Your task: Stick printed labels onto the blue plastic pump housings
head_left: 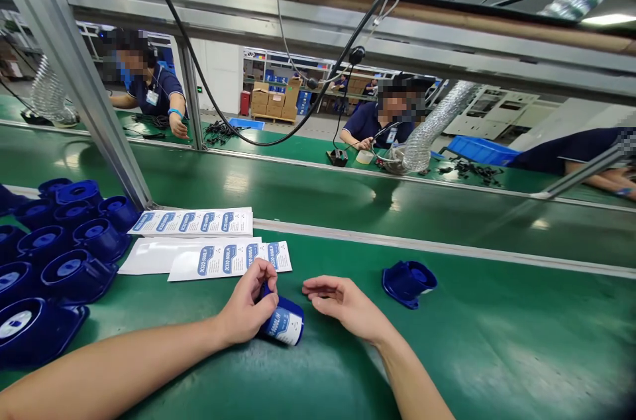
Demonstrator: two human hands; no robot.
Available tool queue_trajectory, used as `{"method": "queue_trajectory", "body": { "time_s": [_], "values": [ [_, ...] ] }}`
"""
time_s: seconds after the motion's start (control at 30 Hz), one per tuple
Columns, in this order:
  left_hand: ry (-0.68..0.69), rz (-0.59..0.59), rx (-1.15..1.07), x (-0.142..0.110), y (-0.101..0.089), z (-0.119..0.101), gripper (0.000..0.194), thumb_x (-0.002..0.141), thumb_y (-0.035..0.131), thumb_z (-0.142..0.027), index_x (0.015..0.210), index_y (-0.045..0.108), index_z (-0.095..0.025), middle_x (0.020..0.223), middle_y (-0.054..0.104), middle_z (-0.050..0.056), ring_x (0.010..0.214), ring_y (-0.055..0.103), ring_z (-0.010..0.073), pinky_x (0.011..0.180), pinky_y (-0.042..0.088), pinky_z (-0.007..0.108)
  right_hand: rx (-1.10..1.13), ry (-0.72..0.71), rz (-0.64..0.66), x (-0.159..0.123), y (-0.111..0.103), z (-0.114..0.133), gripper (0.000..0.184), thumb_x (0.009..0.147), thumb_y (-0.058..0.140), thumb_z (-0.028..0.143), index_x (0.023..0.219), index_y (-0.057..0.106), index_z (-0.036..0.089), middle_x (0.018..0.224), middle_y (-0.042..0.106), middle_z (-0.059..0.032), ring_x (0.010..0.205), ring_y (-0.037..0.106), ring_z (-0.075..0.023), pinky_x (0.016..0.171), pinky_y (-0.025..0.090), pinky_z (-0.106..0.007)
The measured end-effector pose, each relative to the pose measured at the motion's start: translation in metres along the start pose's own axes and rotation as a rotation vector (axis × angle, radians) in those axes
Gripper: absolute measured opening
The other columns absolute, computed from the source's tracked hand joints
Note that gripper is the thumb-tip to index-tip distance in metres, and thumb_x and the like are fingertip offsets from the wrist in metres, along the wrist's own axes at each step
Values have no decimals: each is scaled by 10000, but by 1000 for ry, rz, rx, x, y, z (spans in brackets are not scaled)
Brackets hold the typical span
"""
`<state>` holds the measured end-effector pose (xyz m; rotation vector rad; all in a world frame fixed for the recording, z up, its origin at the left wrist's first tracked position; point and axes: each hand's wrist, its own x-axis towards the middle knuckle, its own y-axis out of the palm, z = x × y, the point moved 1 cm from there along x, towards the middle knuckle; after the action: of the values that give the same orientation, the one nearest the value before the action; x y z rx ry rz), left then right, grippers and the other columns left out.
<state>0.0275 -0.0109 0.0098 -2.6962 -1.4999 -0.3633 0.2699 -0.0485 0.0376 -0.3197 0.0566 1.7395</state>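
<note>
My left hand (252, 301) is closed around a dark blue plastic pump housing (288, 322) just above the green table. A blue and white label reading "5000L/H" shows on the housing's curved side. My right hand (342, 306) is a little to the right of it, fingers stretched out and touching nothing. Beyond the left hand lie sheets of printed labels (218, 260), partly overlapping. Another blue housing (410, 282) sits apart on the table, to the right of my right hand.
Many blue housings (74, 274) crowd the table's left side. A metal rail (447, 246) divides my table from a green belt (298, 185). A slanted metal post (94, 89) rises at left, and a black cable (199, 79) hangs ahead. Co-workers sit across.
</note>
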Motion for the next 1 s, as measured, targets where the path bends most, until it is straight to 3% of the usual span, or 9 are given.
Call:
{"method": "queue_trajectory", "body": {
  "time_s": [0.1, 0.23, 0.33, 0.43, 0.53, 0.67, 0.73, 0.83, 1.0],
  "values": [
    [29, 38, -16, 1, 0, 4, 322, 912, 734, -410, 1073, 537, -213, 954, 545, 19, 895, 544, 196, 851, 468, 349, 94, -33, 70, 3, 10, -3, 719, 791, 874, 695, 1299, 797, 191, 1299, 800, -178, 1216, 733, -346, 1104, 526, -526],
    [40, -29, -12, 5, 0, 7, 379, 960, 707, -552, 1070, 572, -215, 1007, 578, 39, 959, 562, 217, 921, 475, 370, 154, -13, 174, 3, 25, -9, 624, 774, 974, 520, 1282, 816, 194, 1308, 799, -179, 1218, 738, -384, 1077, 535, -549],
    [-11, -142, -10, 10, -1, 9, 361, 1044, 594, -577, 1053, 601, -215, 1015, 588, 42, 987, 565, 219, 959, 472, 375, 250, 4, 153, 4, 26, -16, 647, 764, 1000, 461, 1322, 791, 207, 1307, 798, -175, 1231, 727, -376, 1045, 535, -520],
    [-57, -216, -51, 14, -2, 10, 487, 1076, 444, -663, 1054, 628, -213, 1082, 623, 75, 1102, 593, 265, 1034, 495, 429, 392, 6, 129, 7, 27, -21, 772, 730, 1027, 442, 1405, 731, 212, 1201, 829, -159, 1077, 775, -319, 976, 545, -461],
    [-71, -253, -112, 11, 1, 11, 605, 1053, 363, -752, 1221, 626, -233, 1288, 636, 122, 1315, 565, 330, 1144, 476, 499, 547, -8, 78, 10, 30, -21, 766, 751, 1007, 470, 1416, 711, 233, 1104, 848, -113, 981, 780, -255, 932, 546, -392],
    [-112, -116, -294, 0, 9, 14, 688, 1036, 452, -744, 1580, 407, -325, 1652, 461, 135, 1532, 443, 366, 1208, 451, 540, 680, -34, -7, 12, 36, -18, 659, 826, 929, 556, 1395, 712, 305, 1158, 835, -72, 985, 769, -221, 899, 557, -360],
    [-131, -46, -349, -3, 10, 15, 706, 1041, 529, -680, 1638, 319, -367, 1727, 382, 102, 1585, 390, 355, 1249, 412, 532, 698, -74, -22, 11, 40, -17, 767, 781, 977, 490, 1459, 669, 307, 1171, 828, -85, 1003, 774, -244, 902, 557, -370],
    [-128, -36, -307, -3, 7, 15, 679, 1035, 570, -655, 1606, 378, -341, 1698, 424, 101, 1585, 382, 354, 1281, 362, 532, 666, -137, -63, 9, 47, -19, 935, 745, 1009, 422, 1566, 579, 301, 1132, 824, -99, 998, 779, -275, 905, 563, -398],
    [-92, 16, -236, 0, 4, 19, 653, 995, 634, -680, 1466, 415, -286, 1445, 595, 127, 1302, 600, 316, 1190, 418, 549, 513, -166, -176, 9, 55, -27, 927, 712, 1018, 477, 1534, 635, 285, 1073, 816, -78, 1042, 758, -287, 977, 575, -437]
  ]
}}
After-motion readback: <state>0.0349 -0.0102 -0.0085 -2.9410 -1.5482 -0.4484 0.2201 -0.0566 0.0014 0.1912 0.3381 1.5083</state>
